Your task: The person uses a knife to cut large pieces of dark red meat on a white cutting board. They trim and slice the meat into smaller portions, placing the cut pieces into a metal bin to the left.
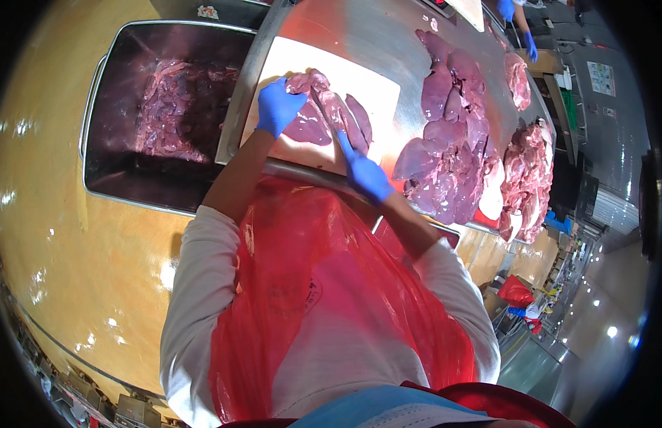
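Note:
My left hand [279, 108], in a blue glove, grips the upper left edge of a dark red piece of liver [307, 128] on a white cutting board [377, 93]. In my blue-gloved right hand [368, 177] is a knife with a blue handle [344, 144]. Its blade [322, 108] points away from me and lies across the liver, between the left part and the paler right part. A narrow strip of liver [358, 120] rests on the board just right of the blade. My left fingertips are partly hidden by the meat.
A metal tub [95, 146] with dark red meat pieces stands left of the steel table [331, 28]. Right of the board lie a heap of livers [452, 143] and a pile of pinker meat [528, 171]. Another person's blue-gloved hand [531, 46] shows at the far right.

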A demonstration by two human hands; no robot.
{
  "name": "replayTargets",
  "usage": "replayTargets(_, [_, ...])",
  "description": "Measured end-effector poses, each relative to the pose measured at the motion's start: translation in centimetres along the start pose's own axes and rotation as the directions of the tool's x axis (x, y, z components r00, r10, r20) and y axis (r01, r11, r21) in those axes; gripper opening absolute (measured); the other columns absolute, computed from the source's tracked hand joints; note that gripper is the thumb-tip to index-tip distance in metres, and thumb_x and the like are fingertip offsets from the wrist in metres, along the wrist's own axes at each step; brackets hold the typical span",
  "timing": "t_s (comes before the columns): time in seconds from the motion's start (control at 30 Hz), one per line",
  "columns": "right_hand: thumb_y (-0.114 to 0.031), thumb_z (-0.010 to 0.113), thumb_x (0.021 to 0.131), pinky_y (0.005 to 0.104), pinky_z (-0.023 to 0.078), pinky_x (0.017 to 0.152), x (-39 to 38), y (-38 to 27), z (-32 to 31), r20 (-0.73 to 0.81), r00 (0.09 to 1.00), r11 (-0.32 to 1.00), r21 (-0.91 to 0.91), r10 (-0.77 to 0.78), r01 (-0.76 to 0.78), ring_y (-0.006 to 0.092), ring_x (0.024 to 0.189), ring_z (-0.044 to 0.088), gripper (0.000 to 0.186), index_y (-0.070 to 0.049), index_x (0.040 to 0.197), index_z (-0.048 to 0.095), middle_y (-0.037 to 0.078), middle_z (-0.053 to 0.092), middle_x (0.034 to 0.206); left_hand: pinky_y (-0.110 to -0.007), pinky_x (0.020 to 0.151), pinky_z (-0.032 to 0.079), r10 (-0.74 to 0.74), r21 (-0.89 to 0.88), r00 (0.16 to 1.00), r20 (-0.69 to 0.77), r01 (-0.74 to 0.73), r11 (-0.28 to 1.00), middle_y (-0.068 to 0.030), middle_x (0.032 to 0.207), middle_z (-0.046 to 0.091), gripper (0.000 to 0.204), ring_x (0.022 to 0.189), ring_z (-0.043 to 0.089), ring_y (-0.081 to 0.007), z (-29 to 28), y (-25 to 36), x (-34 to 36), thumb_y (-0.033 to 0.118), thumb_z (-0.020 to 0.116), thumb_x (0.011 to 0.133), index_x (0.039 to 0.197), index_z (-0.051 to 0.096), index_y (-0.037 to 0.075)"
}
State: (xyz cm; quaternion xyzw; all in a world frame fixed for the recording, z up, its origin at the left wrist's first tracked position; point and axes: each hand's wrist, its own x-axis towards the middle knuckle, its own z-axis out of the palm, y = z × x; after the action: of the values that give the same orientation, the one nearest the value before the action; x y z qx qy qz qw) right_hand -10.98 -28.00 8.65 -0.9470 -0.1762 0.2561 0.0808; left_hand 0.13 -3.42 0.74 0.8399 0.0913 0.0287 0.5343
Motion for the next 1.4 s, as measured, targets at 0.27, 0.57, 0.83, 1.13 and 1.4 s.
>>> replayTargets(0.27, [-0.008,0.054,0.092,0.0458,0.050,0.055,-14.2,3.7,1.7,0.067,0.998,0.974,-0.226,-0.001,0.016,0.0325,0.058,0.061,0.072,-0.006,0.159,0.028,0.017,0.061,0.076,-0.042,0.066,0.055,-0.054,-0.042,0.993,0.100,0.059,0.997,-0.0209,0.073,0.069,0.040,0.070,0.070,-0.0361,-4.6,-1.0,-2.0,0.035,0.087,0.066,0.079,0.072,0.000])
replayTargets(0.57, [-0.013,0.061,0.088,0.0497,0.052,0.083,10.6,-5.9,-5.3,-0.135,0.965,0.974,-0.006,-0.227,0.228,0.0428,0.090,0.069,0.074,-0.010,0.157,0.034,0.027,0.070,0.093,-0.044,0.068,0.057,-0.019,0.075,0.998,0.063,0.015,0.997,-0.0232,0.077,0.069,0.036,0.074,0.070,-0.0400,-3.6,0.5,-1.3,0.030,0.084,0.065,0.080,0.073,0.000])
replayTargets(0.83, [-0.004,0.056,0.087,0.0485,0.052,0.083,7.4,-2.2,-3.4,-0.078,0.966,0.963,0.091,-0.247,0.253,0.0445,0.089,0.067,0.078,-0.008,0.159,0.027,0.030,0.068,0.096,-0.044,0.068,0.056,0.054,0.343,0.993,-0.108,-0.014,0.939,-0.0200,0.076,0.070,0.026,0.074,0.070,-0.0394,-3.3,0.0,-1.0,0.027,0.080,0.068,0.076,0.071,0.003])
replayTargets(1.13, [-0.004,0.051,0.089,0.0482,0.052,0.058,-4.2,2.3,1.3,0.084,0.995,0.992,-0.123,0.052,-0.041,0.0350,0.068,0.066,0.080,-0.007,0.161,0.019,0.027,0.066,0.096,-0.043,0.075,0.055,-0.053,0.238,0.997,0.062,0.037,0.971,-0.0166,0.085,0.070,0.038,0.083,0.069,-0.0349,-3.8,0.2,-5.4,0.036,0.084,0.070,0.088,0.069,0.006])
replayTargets(1.4, [-0.008,0.054,0.093,0.0398,0.053,0.054,-19.1,7.4,3.0,0.092,0.995,0.938,-0.347,0.036,-0.002,0.0239,0.071,0.069,0.075,-0.016,0.161,0.025,0.018,0.066,0.083,-0.044,0.101,0.044,0.103,0.444,0.938,0.330,-0.250,0.860,-0.0165,0.119,0.055,0.062,0.122,0.045,-0.0385,-0.1,5.5,-7.1,0.042,0.085,0.064,0.113,0.068,0.006])
